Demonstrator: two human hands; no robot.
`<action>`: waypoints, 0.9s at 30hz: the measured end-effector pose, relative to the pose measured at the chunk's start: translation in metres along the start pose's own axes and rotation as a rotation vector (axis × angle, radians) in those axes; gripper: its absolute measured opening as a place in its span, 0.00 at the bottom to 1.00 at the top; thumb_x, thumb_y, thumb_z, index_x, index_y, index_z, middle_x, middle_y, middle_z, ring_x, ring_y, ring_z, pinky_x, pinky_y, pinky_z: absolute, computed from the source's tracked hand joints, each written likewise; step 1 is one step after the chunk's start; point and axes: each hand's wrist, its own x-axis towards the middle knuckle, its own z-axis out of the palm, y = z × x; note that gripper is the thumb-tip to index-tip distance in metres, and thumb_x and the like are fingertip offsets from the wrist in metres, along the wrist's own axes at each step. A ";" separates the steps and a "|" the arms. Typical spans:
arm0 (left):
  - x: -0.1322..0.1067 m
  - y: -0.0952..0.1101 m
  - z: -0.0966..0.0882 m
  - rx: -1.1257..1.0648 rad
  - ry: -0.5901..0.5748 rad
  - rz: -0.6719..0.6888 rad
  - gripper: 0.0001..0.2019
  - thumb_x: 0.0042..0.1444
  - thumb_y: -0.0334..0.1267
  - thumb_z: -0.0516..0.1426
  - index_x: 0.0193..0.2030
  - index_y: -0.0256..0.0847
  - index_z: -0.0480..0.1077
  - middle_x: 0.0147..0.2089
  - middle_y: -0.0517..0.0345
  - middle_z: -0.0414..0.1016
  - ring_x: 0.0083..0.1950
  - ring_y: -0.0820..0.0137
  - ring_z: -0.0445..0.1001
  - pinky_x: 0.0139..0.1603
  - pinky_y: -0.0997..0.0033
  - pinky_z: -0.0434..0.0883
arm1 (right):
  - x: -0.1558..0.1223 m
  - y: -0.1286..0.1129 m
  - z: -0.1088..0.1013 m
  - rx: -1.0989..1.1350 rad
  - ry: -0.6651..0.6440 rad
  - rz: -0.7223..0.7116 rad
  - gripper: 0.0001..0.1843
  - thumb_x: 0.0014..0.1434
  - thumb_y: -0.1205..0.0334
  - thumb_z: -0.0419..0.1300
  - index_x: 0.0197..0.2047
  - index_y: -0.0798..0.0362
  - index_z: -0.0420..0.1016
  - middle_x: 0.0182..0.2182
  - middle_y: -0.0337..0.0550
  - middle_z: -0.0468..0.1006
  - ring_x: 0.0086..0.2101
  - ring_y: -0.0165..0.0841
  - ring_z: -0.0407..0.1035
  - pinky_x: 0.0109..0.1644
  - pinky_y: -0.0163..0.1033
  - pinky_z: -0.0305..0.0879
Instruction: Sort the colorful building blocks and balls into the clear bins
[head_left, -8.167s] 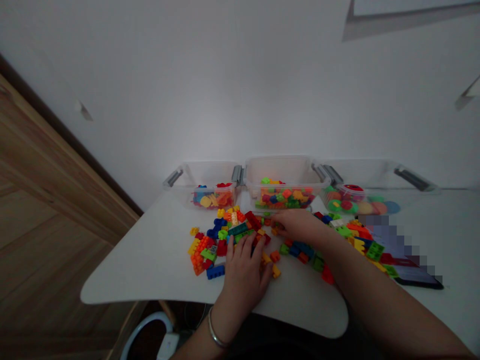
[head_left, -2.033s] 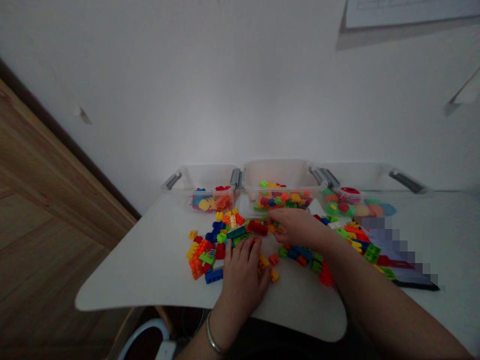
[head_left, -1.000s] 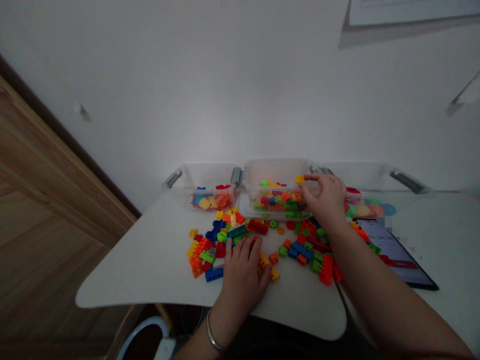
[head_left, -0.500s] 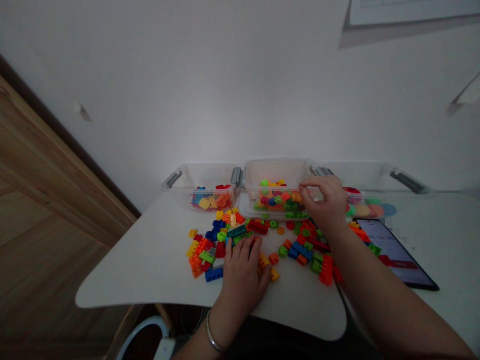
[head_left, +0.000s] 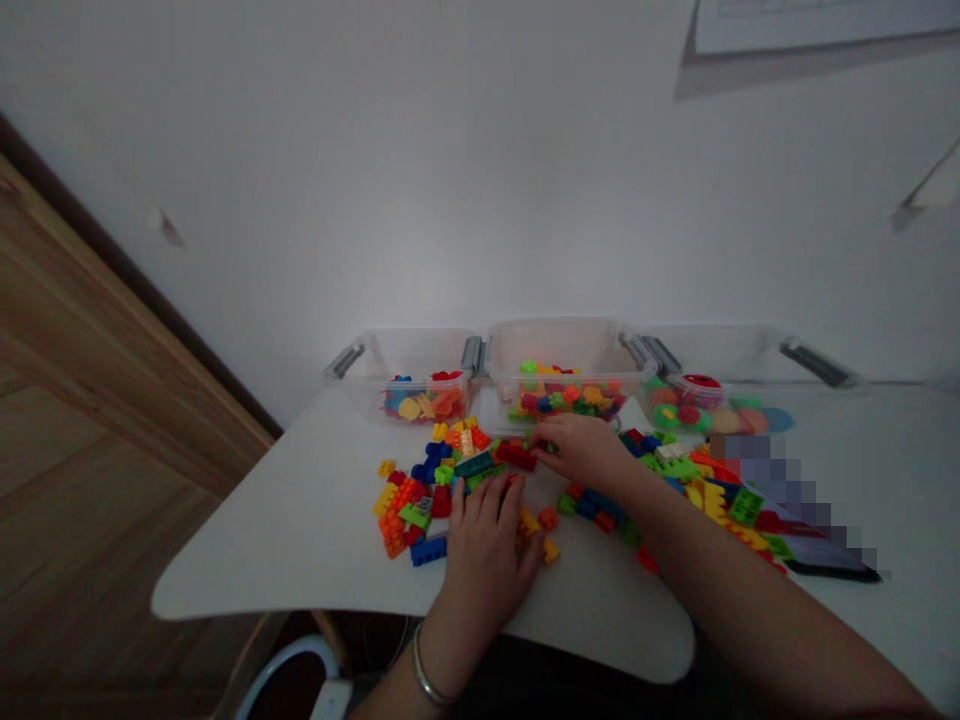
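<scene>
My left hand [head_left: 487,545] lies palm down over the toy building bricks, fingers stretched out and slightly spread. Under its fingertips are green and red bricks; yellow bricks [head_left: 551,548] show by its thumb. My right hand [head_left: 581,448] reaches low across the pile, thumb and fingers drawn together beside a red brick [head_left: 516,455]. Whatever lies between those fingertips is hidden. A dark green brick [head_left: 475,464] sits left of the red one. Close to my left hand are a blue brick [head_left: 429,551] and orange bricks [head_left: 391,530].
Along the wall stand a left clear bin [head_left: 420,345], a middle clear bin [head_left: 555,340] and a right clear bin [head_left: 720,345], each holding colourful pieces. More bricks [head_left: 709,495] lie beyond my right forearm, beside a partly blurred tablet [head_left: 832,572]. The white table [head_left: 285,530] has a rounded front edge.
My right hand has come down and left from the middle bin to the bricks by the red one. My left hand stays in place. More bricks show beyond my right forearm.
</scene>
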 end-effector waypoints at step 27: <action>0.000 -0.001 0.002 0.036 0.016 0.023 0.24 0.60 0.43 0.55 0.62 0.39 0.65 0.61 0.47 0.71 0.60 0.54 0.68 0.68 0.35 0.53 | 0.003 -0.001 0.013 -0.036 -0.108 -0.016 0.11 0.62 0.56 0.58 0.42 0.52 0.77 0.42 0.46 0.80 0.45 0.39 0.72 0.45 0.39 0.66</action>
